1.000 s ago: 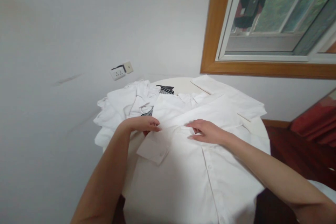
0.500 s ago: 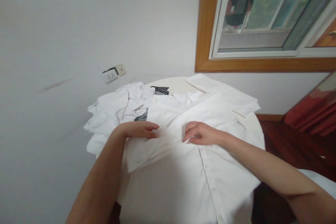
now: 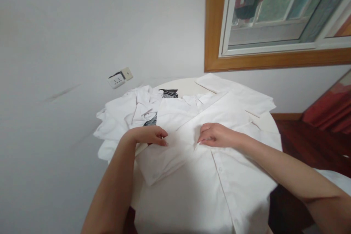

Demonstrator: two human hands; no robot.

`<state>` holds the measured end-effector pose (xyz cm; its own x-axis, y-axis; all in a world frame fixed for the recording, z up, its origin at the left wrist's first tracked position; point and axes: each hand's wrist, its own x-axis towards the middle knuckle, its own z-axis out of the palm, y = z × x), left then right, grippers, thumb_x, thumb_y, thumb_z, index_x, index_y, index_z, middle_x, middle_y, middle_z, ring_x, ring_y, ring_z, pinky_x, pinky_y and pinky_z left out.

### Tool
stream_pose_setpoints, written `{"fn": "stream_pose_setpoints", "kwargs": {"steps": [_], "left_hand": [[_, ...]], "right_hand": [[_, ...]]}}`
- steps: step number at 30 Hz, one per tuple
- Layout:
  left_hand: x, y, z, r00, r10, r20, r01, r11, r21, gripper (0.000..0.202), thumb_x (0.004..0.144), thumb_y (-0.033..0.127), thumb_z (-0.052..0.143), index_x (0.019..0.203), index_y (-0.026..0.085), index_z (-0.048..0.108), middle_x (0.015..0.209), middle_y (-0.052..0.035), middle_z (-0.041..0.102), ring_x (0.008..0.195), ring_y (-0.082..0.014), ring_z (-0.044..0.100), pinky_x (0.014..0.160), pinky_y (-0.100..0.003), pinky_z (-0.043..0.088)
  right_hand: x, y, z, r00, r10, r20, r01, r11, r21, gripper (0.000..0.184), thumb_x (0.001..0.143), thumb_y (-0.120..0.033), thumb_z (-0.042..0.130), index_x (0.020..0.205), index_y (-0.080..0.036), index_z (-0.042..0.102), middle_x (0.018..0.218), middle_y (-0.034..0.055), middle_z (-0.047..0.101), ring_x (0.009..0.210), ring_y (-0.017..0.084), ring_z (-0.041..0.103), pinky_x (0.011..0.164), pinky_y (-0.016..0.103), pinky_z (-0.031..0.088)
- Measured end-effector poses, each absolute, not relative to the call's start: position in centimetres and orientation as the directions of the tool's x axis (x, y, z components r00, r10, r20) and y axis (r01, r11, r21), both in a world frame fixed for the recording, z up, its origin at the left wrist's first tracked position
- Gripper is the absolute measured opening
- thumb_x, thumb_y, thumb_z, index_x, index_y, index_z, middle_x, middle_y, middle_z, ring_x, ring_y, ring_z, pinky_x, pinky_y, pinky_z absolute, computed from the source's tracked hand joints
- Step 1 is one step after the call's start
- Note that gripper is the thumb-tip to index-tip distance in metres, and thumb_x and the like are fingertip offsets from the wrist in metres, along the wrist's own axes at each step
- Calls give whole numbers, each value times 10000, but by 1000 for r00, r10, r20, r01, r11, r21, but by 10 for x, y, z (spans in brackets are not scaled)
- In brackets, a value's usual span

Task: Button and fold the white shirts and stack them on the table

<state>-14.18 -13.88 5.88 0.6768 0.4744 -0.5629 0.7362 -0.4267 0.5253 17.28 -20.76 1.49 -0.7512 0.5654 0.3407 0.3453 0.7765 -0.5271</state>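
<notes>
White wall (image 3: pixel 68 22), round table (image 3: pixel 185 86), right hand (image 3: pixel 214 135) tight on shirt (image 3: pixel 183 197), left hand (image 3: pixel 151 135): grip unclear

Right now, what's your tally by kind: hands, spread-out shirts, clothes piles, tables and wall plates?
Hands: 2 (left hand, right hand)
Spread-out shirts: 1 (white shirt)
Clothes piles: 1 (white pile)
Tables: 1 (round table)
Wall plates: 2 (white socket, beige plate)
Total: 7

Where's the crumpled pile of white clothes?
In the head view, the pile of white clothes is at the left side of the table, beyond the left hand, beside the white shirt and below the wall socket.
</notes>
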Motion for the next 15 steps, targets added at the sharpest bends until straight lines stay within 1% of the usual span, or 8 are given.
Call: {"fn": "stream_pose_setpoints", "kwargs": {"steps": [2,4,6,8,10,12,14,15], "left_hand": [[-141,-144,64,700,472,-536,713,-428,556,424,815,586,499,697,178,498,624,31,454,587,-111,417,542,-225,340],[-140,-147,65,701,494,-515,712,-443,545,464,824,616,469,695,173,514,639,26,489,613,-116,441,578,-225,369],[-139,-148,64,663,501,-556,748,-423,511,488,790,648,498,689,172,532,634,23,514,603,-120,467,568,-227,387],[-140,-147,62,606,502,-617,795,-370,480,492,740,668,546,710,177,565,644,15,544,580,-128,499,531,-232,408],[-140,-144,59,551,538,-638,833,-310,458,484,717,664,573,781,185,610,695,-2,595,595,-146,552,531,-242,446],[-136,-140,56,517,622,-589,847,-273,456,479,747,640,550,871,185,630,743,-23,645,638,-164,603,579,-258,488],[-127,-136,52,503,758,-415,835,-302,460,451,823,588,476,958,185,626,773,-36,682,699,-175,636,670,-282,516],[-119,-136,49,503,821,-269,820,-354,450,431,858,552,441,993,186,623,810,-45,697,753,-183,646,736,-303,520]], "right_hand": [[177,-208,17,-785,563,260,315,723,-615,231,909,-328,567,965,-178,734,824,44,615,671,98,541,637,209,434],[179,-208,17,-842,519,150,281,658,-699,254,887,-368,605,976,-170,736,867,45,623,673,85,548,627,193,437],[181,-208,16,-874,480,74,272,611,-744,284,862,-403,636,969,-161,739,895,49,633,690,85,564,628,190,444],[182,-207,16,-866,497,52,291,586,-757,314,870,-429,618,953,-152,742,866,50,648,686,94,578,622,196,453],[184,-204,17,-811,576,98,324,583,-745,349,906,-443,556,957,-149,738,845,57,670,706,115,605,648,220,479],[188,-198,17,-701,676,226,380,623,-684,359,931,-447,507,1012,-174,726,938,78,698,844,159,640,781,286,508],[193,-189,11,-572,739,357,505,660,-556,363,936,-454,490,1117,-215,695,1134,101,676,1091,216,595,969,391,453],[195,-185,6,-521,765,378,592,643,-485,389,932,-469,490,1183,-229,665,1238,112,633,1207,245,530,1039,444,397]]}}
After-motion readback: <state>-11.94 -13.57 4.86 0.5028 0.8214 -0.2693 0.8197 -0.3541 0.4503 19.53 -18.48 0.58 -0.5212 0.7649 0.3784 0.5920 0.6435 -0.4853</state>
